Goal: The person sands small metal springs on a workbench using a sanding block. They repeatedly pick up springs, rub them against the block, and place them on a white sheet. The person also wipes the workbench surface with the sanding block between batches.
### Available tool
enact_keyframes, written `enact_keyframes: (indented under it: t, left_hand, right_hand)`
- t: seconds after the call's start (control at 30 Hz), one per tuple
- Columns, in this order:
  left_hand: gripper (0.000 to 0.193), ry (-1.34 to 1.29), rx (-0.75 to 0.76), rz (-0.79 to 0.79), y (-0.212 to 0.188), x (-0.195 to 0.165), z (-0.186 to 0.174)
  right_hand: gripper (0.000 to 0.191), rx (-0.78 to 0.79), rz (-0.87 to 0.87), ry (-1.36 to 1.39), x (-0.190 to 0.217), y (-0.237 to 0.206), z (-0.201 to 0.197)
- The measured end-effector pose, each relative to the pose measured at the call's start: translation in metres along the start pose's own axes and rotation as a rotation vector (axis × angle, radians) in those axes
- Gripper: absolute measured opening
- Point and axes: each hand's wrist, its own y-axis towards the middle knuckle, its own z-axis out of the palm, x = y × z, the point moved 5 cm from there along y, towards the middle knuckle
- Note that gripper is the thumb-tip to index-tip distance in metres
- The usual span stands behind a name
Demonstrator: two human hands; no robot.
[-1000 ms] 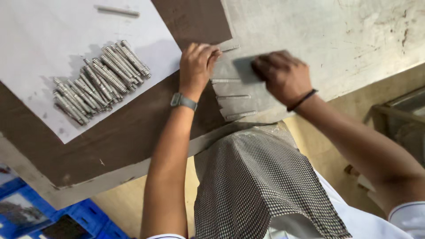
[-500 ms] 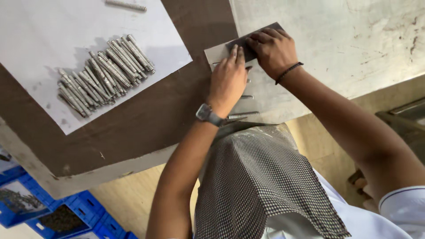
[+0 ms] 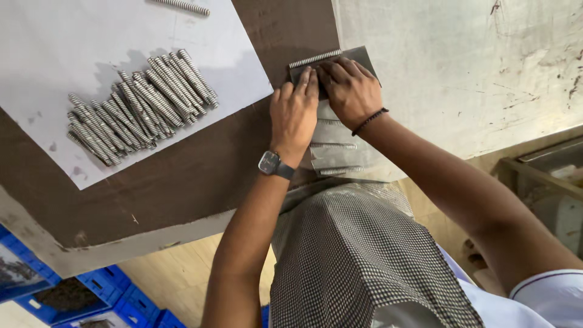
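Brown worktop (image 3: 200, 176) bears white paper (image 3: 73, 48), blue crates (image 3: 91, 297) below.

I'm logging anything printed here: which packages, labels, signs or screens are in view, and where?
Wristwatch: on the left wrist; square dark face, too small to show a display.
Blue bins: on the floor at lower left; open plastic crates with dark contents, no label visible.
No packages, signs or labels.
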Motion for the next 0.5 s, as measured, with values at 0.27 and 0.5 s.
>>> enact_keyframes:
  t: [0.27,0.5]
  left_hand:
    - [0.043,-0.15,-0.132,0.071,0.007,0.02,-0.012]
    - [0.036,-0.199,-0.239,0.15,0.055,0.049,-0.016]
  right_hand:
    - [0.031,-0.006,0.023,0.018,-0.006,0.007,0.0]
    - [0.024,0.014,0.075,0.009,-0.008,0.02,-0.02]
